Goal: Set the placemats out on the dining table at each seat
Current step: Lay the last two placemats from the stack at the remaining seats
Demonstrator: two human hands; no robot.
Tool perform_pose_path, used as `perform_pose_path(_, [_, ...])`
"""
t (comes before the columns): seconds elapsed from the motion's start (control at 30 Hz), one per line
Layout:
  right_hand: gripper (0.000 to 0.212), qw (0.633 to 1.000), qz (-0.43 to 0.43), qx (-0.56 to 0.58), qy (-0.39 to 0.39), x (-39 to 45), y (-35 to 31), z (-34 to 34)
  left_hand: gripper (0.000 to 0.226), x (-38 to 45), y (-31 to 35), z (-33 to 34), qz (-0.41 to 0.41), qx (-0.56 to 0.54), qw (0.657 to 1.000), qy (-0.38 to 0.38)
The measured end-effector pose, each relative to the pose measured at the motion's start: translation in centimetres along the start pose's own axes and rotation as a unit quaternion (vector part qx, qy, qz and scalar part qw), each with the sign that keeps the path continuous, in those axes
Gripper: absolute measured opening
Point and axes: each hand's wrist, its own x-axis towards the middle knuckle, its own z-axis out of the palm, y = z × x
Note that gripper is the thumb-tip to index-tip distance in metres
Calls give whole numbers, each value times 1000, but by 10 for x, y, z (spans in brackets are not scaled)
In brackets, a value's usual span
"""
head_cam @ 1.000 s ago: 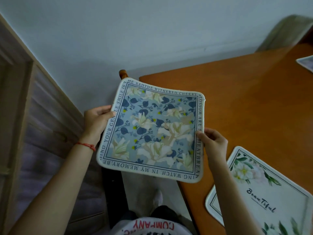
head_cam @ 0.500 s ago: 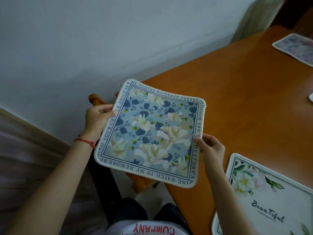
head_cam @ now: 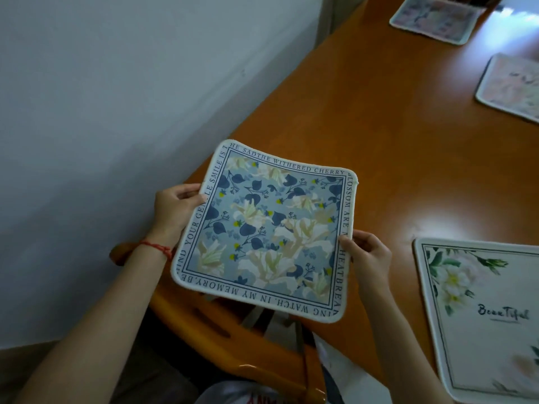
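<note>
A square blue floral placemat (head_cam: 267,231) with a lettered border hangs in the air over the near corner of the orange wooden dining table (head_cam: 393,147). My left hand (head_cam: 175,208) pinches its left edge and my right hand (head_cam: 367,255) pinches its right edge. A white placemat with green leaves and the word "Beautiful" (head_cam: 481,313) lies flat on the table at the right. Two pinkish placemats lie farther off, one (head_cam: 434,17) at the top and one (head_cam: 513,86) at the right edge.
A wooden chair (head_cam: 221,333) stands under the held placemat, against the table's near end. A pale wall (head_cam: 131,83) runs along the table's left side.
The view has swung right and down, showing more of the table and two further placemats. Both hands keep their hold, and the blue placemat now hangs over the table's corner and the chair.
</note>
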Motion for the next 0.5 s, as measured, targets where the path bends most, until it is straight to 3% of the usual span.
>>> perform_pose_path(0.27, [12, 997, 22, 10, 67, -2, 16, 16, 31, 36, -1, 17, 13, 39, 997, -67])
perform_pose_path(0.5, [9, 996, 38, 1, 81, 11, 28, 15, 30, 55, -7, 39, 16, 78, 992, -98])
